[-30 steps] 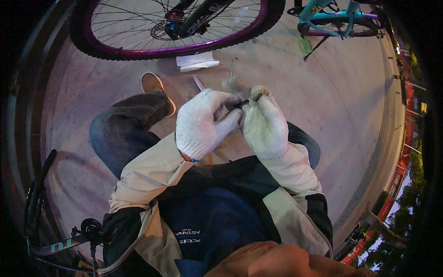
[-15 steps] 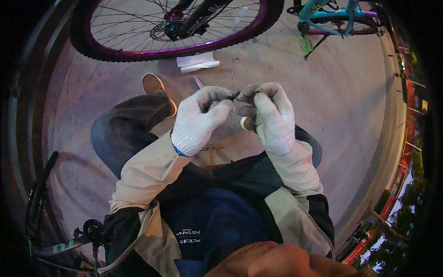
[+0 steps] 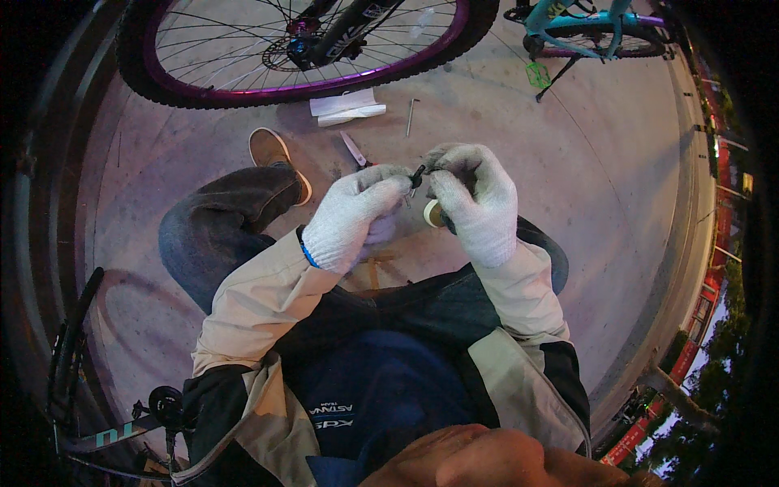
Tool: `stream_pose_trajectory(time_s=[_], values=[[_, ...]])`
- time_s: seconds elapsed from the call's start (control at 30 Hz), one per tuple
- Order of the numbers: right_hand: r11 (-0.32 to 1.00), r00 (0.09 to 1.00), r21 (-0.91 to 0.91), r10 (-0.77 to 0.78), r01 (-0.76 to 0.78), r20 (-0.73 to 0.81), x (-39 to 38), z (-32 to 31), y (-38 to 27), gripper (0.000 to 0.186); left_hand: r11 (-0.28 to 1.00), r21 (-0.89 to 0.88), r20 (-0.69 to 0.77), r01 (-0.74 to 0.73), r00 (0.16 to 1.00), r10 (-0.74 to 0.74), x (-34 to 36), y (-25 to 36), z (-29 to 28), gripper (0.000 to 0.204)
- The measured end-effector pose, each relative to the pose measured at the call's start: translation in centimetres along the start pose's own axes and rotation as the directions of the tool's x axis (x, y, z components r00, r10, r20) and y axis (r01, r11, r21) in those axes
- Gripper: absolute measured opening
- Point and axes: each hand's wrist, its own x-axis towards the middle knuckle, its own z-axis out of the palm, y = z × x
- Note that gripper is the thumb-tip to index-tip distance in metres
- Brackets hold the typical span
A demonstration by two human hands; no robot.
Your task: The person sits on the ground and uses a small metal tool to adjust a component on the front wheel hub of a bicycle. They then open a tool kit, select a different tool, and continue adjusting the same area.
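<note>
1. Our left hand point(image 3: 350, 217), white-gloved, pinches a small dark part point(image 3: 417, 173) at its fingertips, near frame centre.
2. Our right hand point(image 3: 479, 203), also gloved, grips the same part from 3 o'clock; a pale round roll point(image 3: 433, 213) sits tucked under its fingers.
3. On the floor point(image 3: 617, 187) at 12 o'clock of the hands: a metal hex key point(image 3: 411, 115), a folded white paper point(image 3: 347, 107), a small blade-like tool point(image 3: 354, 149).
4. Purple-rimmed bike wheel point(image 3: 308, 77) beyond them.

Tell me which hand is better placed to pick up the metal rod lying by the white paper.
Probably right: the metal rod lies ahead of the right hand; the left hand sits farther left. Both pinch a small dark part.
</note>
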Motion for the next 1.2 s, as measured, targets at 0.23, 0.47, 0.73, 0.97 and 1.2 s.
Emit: stream_pose_trajectory(time_s=[0.23,0.47,0.73,0.97,1.2], values=[[0.997,0.998,-0.06,-0.041,0.043,0.036,-0.2,0.0,0.2,0.018,0.997,0.065,-0.013,0.039,0.999,-0.039,0.3,-0.3,-0.2,0.025],[0.99,0.997,-0.132,-0.061,0.055,-0.047,-0.4,0.3,0.4,0.017,1.0,0.006,-0.015,0.025,1.0,-0.025,0.1,-0.3,-0.2,0.031],[0.998,0.995,-0.055,0.008,-0.014,-0.097,-0.1,0.2,0.3,0.017,0.998,0.045,0.04,-0.047,0.998,0.046,-0.2,0.1,-0.2,0.037],[1.0,0.996,-0.008,-0.007,0.006,-0.085,-0.9,0.5,-0.5,0.019,0.948,0.238,-0.043,-0.209,0.973,0.226,-0.3,-0.2,1.0,0.036],[0.983,0.985,-0.074,-0.17,0.169,-0.014,-1.3,0.3,-0.2,0.024,0.868,0.425,-0.067,-0.257,0.947,0.313,-0.4,-0.2,0.7,0.031]])
